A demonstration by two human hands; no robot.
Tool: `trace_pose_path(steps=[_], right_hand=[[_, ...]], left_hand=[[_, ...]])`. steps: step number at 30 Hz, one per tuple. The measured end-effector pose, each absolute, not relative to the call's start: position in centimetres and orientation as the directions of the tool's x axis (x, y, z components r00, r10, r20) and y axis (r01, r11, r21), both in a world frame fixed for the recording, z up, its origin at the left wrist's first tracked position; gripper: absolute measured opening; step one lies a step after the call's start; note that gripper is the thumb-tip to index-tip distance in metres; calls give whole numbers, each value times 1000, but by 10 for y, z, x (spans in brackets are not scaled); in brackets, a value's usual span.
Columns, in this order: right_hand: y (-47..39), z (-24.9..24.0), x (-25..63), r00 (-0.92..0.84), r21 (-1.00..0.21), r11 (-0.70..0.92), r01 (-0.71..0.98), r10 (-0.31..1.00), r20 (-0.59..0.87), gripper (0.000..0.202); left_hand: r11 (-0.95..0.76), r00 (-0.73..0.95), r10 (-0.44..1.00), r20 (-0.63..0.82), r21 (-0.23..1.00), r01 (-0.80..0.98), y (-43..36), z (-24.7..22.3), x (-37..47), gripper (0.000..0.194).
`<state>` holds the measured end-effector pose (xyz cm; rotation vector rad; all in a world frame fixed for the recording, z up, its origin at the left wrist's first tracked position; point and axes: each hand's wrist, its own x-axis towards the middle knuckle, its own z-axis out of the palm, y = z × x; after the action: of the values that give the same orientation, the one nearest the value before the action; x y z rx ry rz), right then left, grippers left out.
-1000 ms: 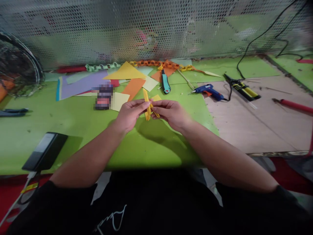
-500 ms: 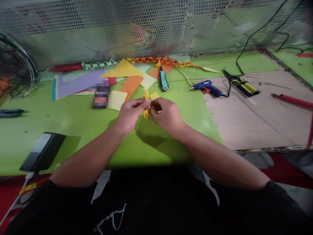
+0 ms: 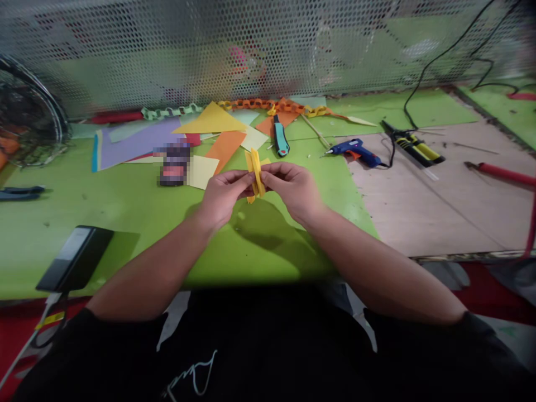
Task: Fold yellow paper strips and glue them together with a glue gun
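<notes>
My left hand point(image 3: 223, 196) and my right hand point(image 3: 293, 187) meet over the green table, both pinching folded yellow paper strips point(image 3: 258, 173). The strips stand roughly upright, side by side, between my fingertips; how they are joined is hidden. Just behind my right fingers, part of a yellow paper piece shows. Beyond the hands lie a teal utility knife point(image 3: 281, 137), an orange paper sheet point(image 3: 225, 149), a pale yellow sheet point(image 3: 203, 172) and a bigger yellow sheet point(image 3: 213, 118).
A paper chain point(image 3: 255, 104) runs along the mesh panel point(image 3: 285, 50). To the right are a blue glue gun point(image 3: 355, 151), yellow-black pliers point(image 3: 419, 148) and a red-handled tool point(image 3: 506, 172). A black power bank point(image 3: 77, 259) with a cable sits at the left edge.
My right hand has shifted slightly right and its fingers have straightened along the yellow strips. A second yellow strip now stands beside the first. My left hand stays nearly in place.
</notes>
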<state>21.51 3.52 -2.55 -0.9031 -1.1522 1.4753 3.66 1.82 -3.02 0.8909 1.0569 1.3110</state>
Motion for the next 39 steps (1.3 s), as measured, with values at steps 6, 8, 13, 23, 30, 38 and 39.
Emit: trace_pose_path(steps=[6, 8, 13, 23, 30, 38, 39], right_hand=[[36, -27, 217, -163, -981, 10, -196, 986, 43, 34], [37, -27, 216, -172, -978, 0, -208, 984, 37, 33], [37, -26, 215, -216, -962, -64, -264, 976, -6, 32], [38, -29, 216, -221, -969, -86, -230, 975, -34, 32], [41, -37, 214, -134, -993, 117, -10, 984, 117, 20], [37, -28, 212, -174, -968, 24, -251, 982, 70, 20], [37, -28, 212, -176, -971, 13, -237, 983, 56, 21]], left_hand=[[124, -11, 991, -137, 928, -351, 18, -29, 36, 33], [154, 10, 987, -162, 917, -369, 18, -29, 35, 33], [227, 44, 972, -229, 885, -405, 20, -26, 33, 31], [211, -2, 971, -238, 863, -459, 22, -26, 35, 25], [124, -88, 978, -187, 873, -472, 20, -29, 40, 37], [98, -160, 968, -193, 879, -467, 19, -30, 41, 35], [88, -157, 970, -184, 873, -480, 19, -30, 42, 34]])
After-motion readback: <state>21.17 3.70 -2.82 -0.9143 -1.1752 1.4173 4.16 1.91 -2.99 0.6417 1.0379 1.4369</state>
